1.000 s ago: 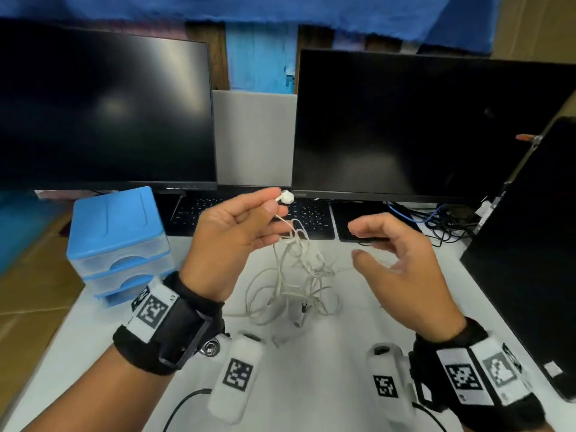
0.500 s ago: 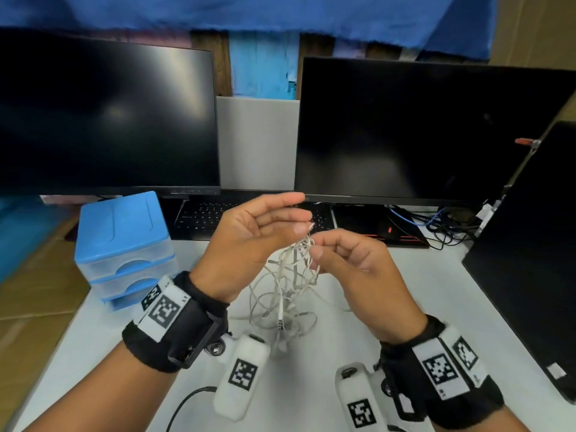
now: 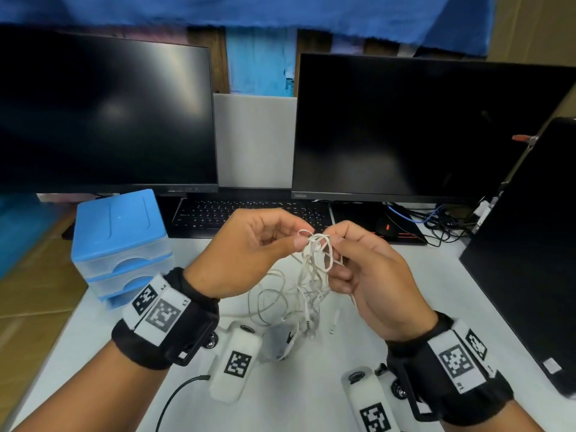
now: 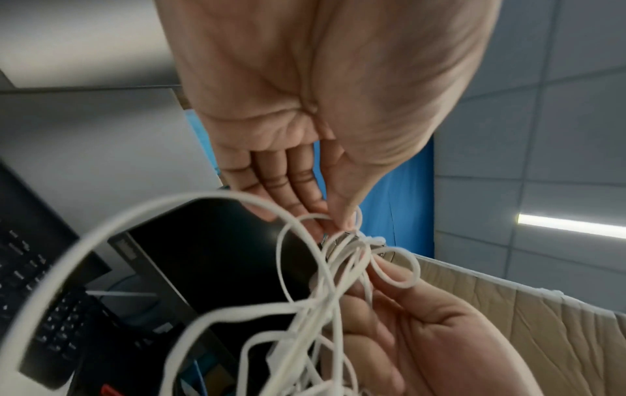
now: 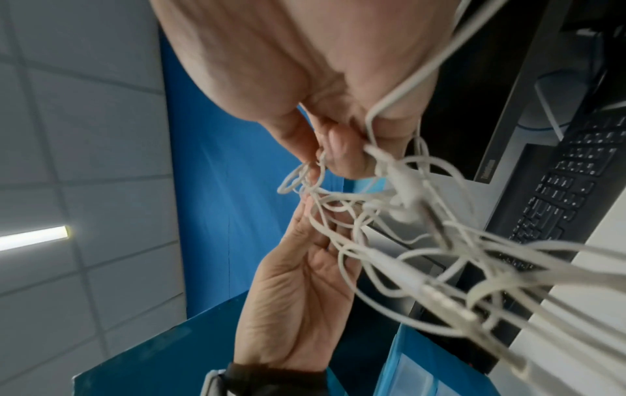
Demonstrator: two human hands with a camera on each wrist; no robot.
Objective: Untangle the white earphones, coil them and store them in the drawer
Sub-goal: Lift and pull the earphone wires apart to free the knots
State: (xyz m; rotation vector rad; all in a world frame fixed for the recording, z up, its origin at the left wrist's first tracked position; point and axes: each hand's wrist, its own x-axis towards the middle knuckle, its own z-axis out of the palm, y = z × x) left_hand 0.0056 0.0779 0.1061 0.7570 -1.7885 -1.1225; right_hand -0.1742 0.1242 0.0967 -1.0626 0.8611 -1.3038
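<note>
The white earphones (image 3: 307, 275) hang as a tangled bunch of thin cord above the white desk (image 3: 299, 385), their lower loops trailing onto it. My left hand (image 3: 249, 247) pinches the top of the tangle between thumb and fingertips. My right hand (image 3: 358, 260) faces it and pinches the same knot from the right, fingers curled round several strands. The wrist views show the cord (image 4: 342, 270) looping between both hands and many strands (image 5: 423, 235) fanning downward. A small blue drawer unit (image 3: 120, 241) with clear drawers stands at the left, its drawers closed.
Two dark monitors (image 3: 103, 120) (image 3: 430, 129) stand behind, with a black keyboard (image 3: 249, 216) under them. A black mouse (image 3: 388, 227) and loose cables (image 3: 436, 219) lie at the back right. A black computer case (image 3: 536, 251) stands at the right edge.
My right hand moved in from the right and took hold of the tangle beside my left hand. The left hand shifted from holding up an earbud to pinching the knot.
</note>
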